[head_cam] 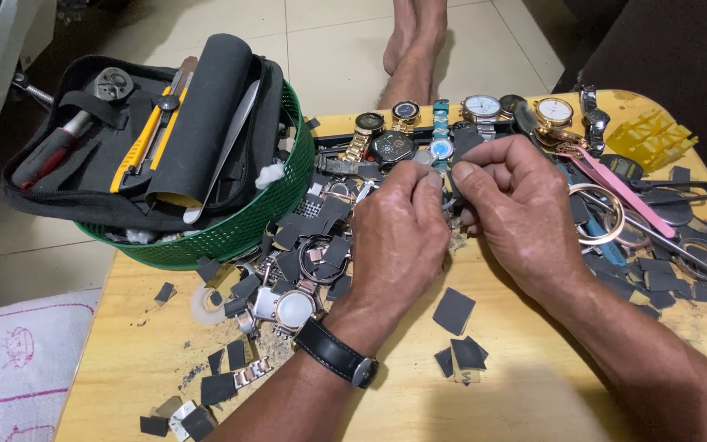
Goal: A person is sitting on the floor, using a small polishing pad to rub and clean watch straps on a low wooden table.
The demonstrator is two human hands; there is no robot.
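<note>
While both hands are meeting over the wooden table (pixel 525 385), the left hand (pixel 398 237) and right hand (pixel 517 209) are pinching a small dark sandpaper piece (pixel 466 141) between thumbs and fingertips, fingers closed narrowly on it. It is looking thin, light and flexible, probably best gripped by its edges. Wristwatches (pixel 482 108) are lying just beyond the knuckles, and a green basket (pixel 239 233) is sitting off to the left hand's side.
</note>
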